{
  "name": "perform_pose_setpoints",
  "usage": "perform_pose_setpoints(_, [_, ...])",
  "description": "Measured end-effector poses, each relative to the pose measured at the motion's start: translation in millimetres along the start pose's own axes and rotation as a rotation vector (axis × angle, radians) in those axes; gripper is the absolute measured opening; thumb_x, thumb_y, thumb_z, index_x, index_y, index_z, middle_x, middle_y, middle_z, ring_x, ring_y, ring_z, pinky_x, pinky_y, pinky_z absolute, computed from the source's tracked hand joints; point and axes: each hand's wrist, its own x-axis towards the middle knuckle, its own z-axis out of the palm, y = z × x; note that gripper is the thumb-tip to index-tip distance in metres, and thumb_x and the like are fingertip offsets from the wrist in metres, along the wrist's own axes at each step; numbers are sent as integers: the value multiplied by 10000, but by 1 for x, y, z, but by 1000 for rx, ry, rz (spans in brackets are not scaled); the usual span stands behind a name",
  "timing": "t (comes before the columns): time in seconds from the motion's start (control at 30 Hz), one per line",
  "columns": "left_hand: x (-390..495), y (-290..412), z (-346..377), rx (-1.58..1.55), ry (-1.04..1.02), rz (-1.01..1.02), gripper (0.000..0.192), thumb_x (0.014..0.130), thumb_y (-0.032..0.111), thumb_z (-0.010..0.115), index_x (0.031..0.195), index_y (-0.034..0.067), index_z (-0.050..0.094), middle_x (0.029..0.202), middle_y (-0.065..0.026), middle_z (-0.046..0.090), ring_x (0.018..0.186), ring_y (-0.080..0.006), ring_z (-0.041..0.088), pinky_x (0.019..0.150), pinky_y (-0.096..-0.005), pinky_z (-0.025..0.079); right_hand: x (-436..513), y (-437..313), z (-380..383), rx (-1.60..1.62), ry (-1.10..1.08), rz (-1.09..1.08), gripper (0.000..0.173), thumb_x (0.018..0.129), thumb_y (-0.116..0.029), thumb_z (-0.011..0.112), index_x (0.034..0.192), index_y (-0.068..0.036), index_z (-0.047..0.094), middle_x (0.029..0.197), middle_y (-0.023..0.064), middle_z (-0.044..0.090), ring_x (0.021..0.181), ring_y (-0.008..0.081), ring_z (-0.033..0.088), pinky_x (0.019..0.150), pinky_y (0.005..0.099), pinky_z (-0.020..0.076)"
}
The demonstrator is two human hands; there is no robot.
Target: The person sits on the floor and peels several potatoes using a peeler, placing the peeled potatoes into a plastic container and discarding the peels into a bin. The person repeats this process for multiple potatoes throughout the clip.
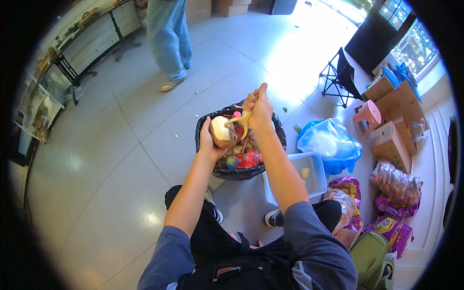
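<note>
My left hand (209,139) grips a large brown potato (222,131), its upper side peeled to pale flesh and the rest still in skin. A yellow Y-shaped peeler (243,119) is in my right hand (261,110), its head close to the potato's right side; whether the blade touches is unclear. Both hands are above a bin lined with a black bag (239,176). Peelings (249,144) and a plastic bottle with a red label (243,160) fill it. Partly behind my right forearm, a white plastic tub (319,172) holds a few pale peeled pieces (305,173).
Blue and clear plastic bags (330,141) lie beyond the tub. To the right are purple sacks (391,232), cardboard boxes (389,143), a pink stool (368,114) and a green bag (369,250). A black folding chair (342,78) stands farther back. Another person's legs (170,43) are ahead, near a long table (79,29).
</note>
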Motion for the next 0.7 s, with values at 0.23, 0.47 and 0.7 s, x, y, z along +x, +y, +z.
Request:
perform_pose_setpoints(0.23, [-5,-7,4,50,-21,-39,481,918,441,335,1153,93,570,1151,-133,595,1039,-292,582,910,-453,476,8,36,-24,-146,148,93,382,954,-416,495,787,-82,418,600,21,415,453,112,341,409,262,308])
perform_pose_setpoints(0.47, [-20,-2,1,148,-11,-113,425,892,401,410,1105,90,607,1051,-124,647,934,-296,634,831,-450,525,66,36,-59,-352,143,-277,424,961,-372,489,653,-90,415,490,32,442,390,124,404,384,291,330])
perform_pose_setpoints(0.7, [-9,-1,-3,132,-65,-54,546,914,511,376,1142,58,579,1012,-162,645,872,-323,645,786,-476,525,56,-3,-38,-539,-3,-558,455,966,-377,482,630,-72,443,479,40,474,377,117,422,376,262,328])
